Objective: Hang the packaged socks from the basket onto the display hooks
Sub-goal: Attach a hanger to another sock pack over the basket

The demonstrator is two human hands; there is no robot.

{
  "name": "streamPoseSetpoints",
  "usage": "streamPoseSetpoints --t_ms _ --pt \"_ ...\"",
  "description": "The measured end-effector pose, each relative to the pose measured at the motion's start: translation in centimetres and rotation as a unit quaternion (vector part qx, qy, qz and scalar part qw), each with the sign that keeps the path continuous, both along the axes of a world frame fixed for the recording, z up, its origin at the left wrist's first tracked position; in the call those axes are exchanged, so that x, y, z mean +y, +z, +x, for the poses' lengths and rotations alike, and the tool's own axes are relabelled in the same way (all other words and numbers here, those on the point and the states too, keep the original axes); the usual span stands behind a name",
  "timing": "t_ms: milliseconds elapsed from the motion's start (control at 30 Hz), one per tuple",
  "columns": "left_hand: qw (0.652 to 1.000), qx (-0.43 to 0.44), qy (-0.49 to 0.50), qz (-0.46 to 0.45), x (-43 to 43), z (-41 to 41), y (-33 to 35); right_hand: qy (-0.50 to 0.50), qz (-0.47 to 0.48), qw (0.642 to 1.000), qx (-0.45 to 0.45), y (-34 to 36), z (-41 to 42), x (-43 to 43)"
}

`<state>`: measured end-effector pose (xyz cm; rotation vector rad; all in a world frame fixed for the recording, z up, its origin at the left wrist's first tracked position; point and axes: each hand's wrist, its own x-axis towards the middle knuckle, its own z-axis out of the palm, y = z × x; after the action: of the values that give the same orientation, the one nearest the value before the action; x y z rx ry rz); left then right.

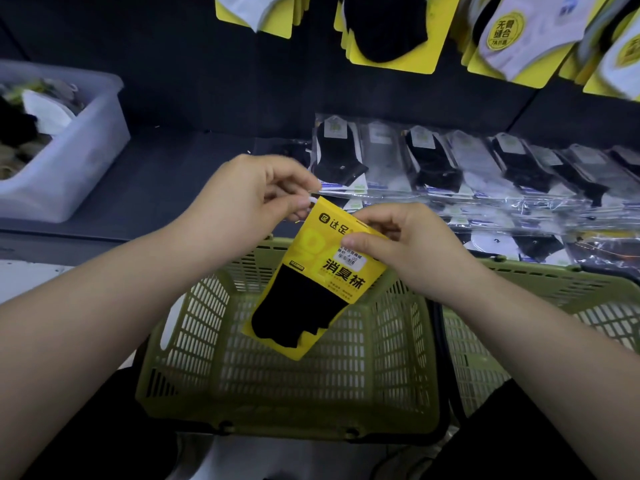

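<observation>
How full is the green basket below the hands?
Empty where visible: the green basket shows bare mesh floor; the held sock package hides part.

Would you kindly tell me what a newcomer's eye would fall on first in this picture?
The bright yellow sock pack, with a black sock showing, stands out at the centre, held near its top by the left hand and right hand. Directly below it sits a green basket. Along the top edge hang more yellow packs, and a row of clear-wrapped socks lies on the dark shelf to the right.
</observation>
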<state>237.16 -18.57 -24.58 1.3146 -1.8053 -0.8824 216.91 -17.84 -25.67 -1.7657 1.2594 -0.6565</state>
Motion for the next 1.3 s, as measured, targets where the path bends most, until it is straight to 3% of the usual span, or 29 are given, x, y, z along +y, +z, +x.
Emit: streamPoseSetpoints --t_ms 400,533,667,1000,1200,1300 --pt "0.996 0.085 0.016 0.034 0.2 0.1 -0.4 -0.001 -0.057 0.998 0.019 -0.2 0.0 0.0" --pt "0.995 0.085 0.040 0.030 0.2 0.2 -0.5 0.010 -0.053 0.998 0.017 -0.2 0.3 0.1" --pt "0.999 0.025 0.045 -0.008 0.1 0.3 -0.4 0.026 -0.061 0.997 0.028 -0.4 0.3 0.0" --pt "0.997 -0.048 -0.053 -0.027 0.3 1.0 0.3 0.050 -0.076 0.996 0.020 0.1 -0.1 0.1" --pt "0.993 0.022 -0.114 0.014 0.6 1.3 0.1 0.094 -0.076 0.993 0.000 0.6 -0.2 0.3" --pt "0.989 0.063 -0.133 0.015 1.3 1.2 0.1 0.108 -0.142 0.983 0.050 1.0 -0.3 0.5"
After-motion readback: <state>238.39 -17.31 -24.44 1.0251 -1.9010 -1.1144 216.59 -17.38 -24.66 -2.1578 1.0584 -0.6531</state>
